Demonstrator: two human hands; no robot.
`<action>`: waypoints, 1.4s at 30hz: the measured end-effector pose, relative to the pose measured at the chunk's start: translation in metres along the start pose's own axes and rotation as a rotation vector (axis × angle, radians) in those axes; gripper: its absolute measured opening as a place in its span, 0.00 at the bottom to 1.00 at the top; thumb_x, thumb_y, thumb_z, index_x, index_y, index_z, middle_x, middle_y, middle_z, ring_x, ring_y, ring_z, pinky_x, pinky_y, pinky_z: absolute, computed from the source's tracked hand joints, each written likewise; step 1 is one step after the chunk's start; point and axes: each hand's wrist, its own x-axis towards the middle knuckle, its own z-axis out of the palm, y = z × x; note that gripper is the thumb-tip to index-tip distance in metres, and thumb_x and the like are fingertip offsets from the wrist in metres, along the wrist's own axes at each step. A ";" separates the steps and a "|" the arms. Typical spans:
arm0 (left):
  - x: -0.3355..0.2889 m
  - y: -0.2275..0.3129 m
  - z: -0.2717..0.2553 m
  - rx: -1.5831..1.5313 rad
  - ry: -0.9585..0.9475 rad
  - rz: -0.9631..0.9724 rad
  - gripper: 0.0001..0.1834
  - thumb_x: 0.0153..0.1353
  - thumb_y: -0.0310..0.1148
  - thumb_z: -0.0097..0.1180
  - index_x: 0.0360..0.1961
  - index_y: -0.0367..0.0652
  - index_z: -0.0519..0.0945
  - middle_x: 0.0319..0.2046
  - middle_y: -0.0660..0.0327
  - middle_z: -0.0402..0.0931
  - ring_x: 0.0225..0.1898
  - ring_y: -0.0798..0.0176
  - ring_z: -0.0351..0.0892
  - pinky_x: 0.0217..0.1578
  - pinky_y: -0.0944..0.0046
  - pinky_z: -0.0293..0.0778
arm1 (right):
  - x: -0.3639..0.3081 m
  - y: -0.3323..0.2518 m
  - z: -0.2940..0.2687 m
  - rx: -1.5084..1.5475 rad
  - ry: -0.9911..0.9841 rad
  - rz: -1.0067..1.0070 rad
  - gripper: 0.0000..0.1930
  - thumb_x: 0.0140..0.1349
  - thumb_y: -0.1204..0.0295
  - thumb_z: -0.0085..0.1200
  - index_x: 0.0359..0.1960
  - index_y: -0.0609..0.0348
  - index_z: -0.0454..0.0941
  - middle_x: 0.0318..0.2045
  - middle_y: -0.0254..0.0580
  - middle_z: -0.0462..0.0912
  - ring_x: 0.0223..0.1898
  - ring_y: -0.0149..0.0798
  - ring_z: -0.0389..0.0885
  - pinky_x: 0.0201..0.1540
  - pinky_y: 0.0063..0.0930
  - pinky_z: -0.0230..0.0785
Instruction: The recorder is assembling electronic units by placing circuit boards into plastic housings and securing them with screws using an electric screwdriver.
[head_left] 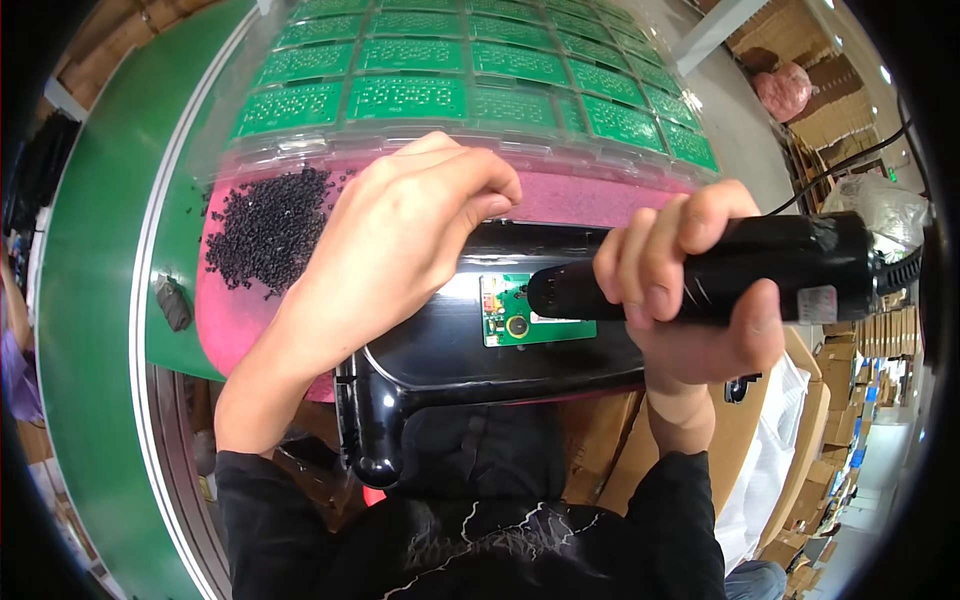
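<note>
In my right hand [680,270] is a thick black electric screwdriver [790,260], its cable running off to the right. The driver's front end covers the upper right part of a small green circuit board [500,325], so its tip is hidden. That board lies in a glossy black plastic housing [430,350], which has a rounded arm at its lower left. Above the housing's upper left side, my left hand [410,215] is closed in a pinch, thumb against fingers. Whatever it may hold is too small to make out. Beside it lies a pile of small black screws [268,230].
A clear plastic tray [300,150] holding rows of green circuit boards [410,95] stands beyond the pink mat [570,198]. To the left runs a green conveyor belt [100,250] with a pale rail. Cardboard boxes [835,440] are stacked at the right.
</note>
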 end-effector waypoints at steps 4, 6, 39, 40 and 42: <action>0.000 0.001 0.005 -0.052 0.040 0.016 0.03 0.59 0.21 0.58 0.35 0.33 0.78 0.29 0.52 0.79 0.33 0.51 0.81 0.35 0.58 0.75 | 0.004 0.012 0.000 0.016 -0.030 0.026 0.25 0.59 0.45 0.53 0.37 0.56 0.66 0.16 0.30 0.69 0.15 0.28 0.64 0.22 0.26 0.61; -0.002 0.000 0.003 -0.010 0.018 -0.012 0.04 0.61 0.24 0.58 0.34 0.33 0.77 0.29 0.51 0.78 0.32 0.48 0.79 0.34 0.56 0.73 | 0.005 0.014 0.002 0.009 -0.033 0.056 0.25 0.59 0.46 0.54 0.37 0.57 0.66 0.16 0.30 0.69 0.15 0.28 0.64 0.22 0.26 0.61; -0.007 0.000 0.003 -0.149 -0.270 0.293 0.08 0.52 0.27 0.66 0.34 0.39 0.81 0.27 0.60 0.79 0.33 0.54 0.77 0.36 0.56 0.70 | -0.001 -0.034 -0.005 0.240 -0.164 -0.250 0.22 0.61 0.51 0.57 0.41 0.56 0.67 0.21 0.28 0.72 0.18 0.25 0.70 0.28 0.24 0.65; -0.006 -0.001 0.003 -0.173 -0.255 0.286 0.08 0.52 0.26 0.66 0.33 0.39 0.81 0.27 0.60 0.80 0.32 0.55 0.77 0.36 0.57 0.71 | -0.001 -0.034 -0.006 0.243 -0.176 -0.254 0.22 0.61 0.51 0.57 0.41 0.55 0.67 0.21 0.28 0.72 0.18 0.25 0.70 0.28 0.24 0.65; -0.001 0.001 0.007 -0.217 -0.246 0.296 0.07 0.51 0.26 0.67 0.31 0.38 0.82 0.26 0.60 0.81 0.31 0.56 0.78 0.35 0.58 0.71 | -0.002 -0.035 -0.008 0.201 -0.164 -0.234 0.22 0.61 0.50 0.57 0.41 0.55 0.67 0.21 0.28 0.72 0.18 0.25 0.70 0.28 0.24 0.65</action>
